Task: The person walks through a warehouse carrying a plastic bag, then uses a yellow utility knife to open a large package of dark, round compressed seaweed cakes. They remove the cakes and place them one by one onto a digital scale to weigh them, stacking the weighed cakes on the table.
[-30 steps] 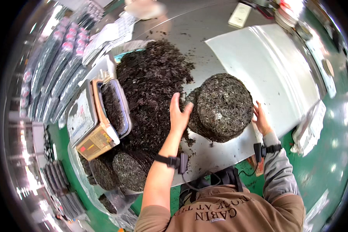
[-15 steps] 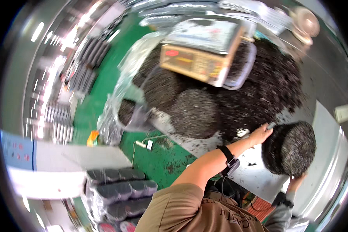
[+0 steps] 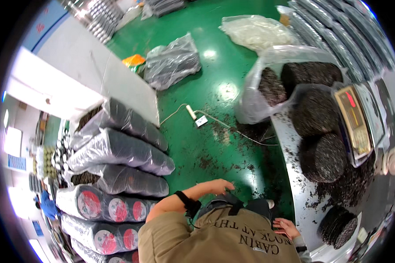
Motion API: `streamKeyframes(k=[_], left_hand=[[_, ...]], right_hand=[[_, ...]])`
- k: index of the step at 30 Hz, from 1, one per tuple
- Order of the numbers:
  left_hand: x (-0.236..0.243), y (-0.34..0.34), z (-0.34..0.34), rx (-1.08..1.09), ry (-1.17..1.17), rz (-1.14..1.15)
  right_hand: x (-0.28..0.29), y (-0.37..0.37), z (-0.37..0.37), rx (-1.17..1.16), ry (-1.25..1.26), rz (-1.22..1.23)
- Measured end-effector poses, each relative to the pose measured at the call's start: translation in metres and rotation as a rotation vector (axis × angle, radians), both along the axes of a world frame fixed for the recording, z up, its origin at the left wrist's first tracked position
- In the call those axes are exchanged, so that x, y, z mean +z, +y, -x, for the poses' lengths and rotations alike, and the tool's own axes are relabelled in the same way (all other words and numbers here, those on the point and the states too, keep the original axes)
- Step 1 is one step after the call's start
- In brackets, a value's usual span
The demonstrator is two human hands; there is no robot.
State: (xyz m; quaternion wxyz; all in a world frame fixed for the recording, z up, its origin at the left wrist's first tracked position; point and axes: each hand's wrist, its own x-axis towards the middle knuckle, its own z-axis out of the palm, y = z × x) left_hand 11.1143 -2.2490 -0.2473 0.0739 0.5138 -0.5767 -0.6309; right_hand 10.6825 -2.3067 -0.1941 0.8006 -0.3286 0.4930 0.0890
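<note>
My left hand [image 3: 220, 186] is in front of my body, over the green floor. Its fingers are curled together, and a small dark patch shows by the fingertips; what it is, I cannot make out. My right hand [image 3: 286, 228] is beside the metal table [image 3: 289, 175], with fingers apart and nothing in them. On the table to its right lies a round stack of dark, thin sheets [image 3: 338, 227] that looks like dried seaweed, tilted so its layers fan out. Farther up the table are a larger dark round stack [image 3: 322, 158] and another one [image 3: 315, 113] behind it.
A yellow-fronted weighing scale [image 3: 354, 120] stands by the stacks, near loose dark flakes [image 3: 349, 188]. An open clear bag [image 3: 254, 101] holds more stacks. Wrapped rolls [image 3: 118, 153] are piled at left. A power strip [image 3: 191, 112] with its cord lies on the floor.
My view has swung left. Both hands have let go of the dark round stack, which now lies on the table, and have come back towards my body.
</note>
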Motion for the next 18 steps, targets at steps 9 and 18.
streamKeyframes(k=[9, 18], left_hand=[[0.052, 0.050, -0.146, 0.289, 0.172, -0.148], [0.097, 0.004, -0.292, 0.468, 0.047, -0.145]], right_hand=[[0.017, -0.085, -0.227, 0.441, 0.044, 0.069], [-0.022, -0.242, -0.491, 1.174, -0.434, 0.528]])
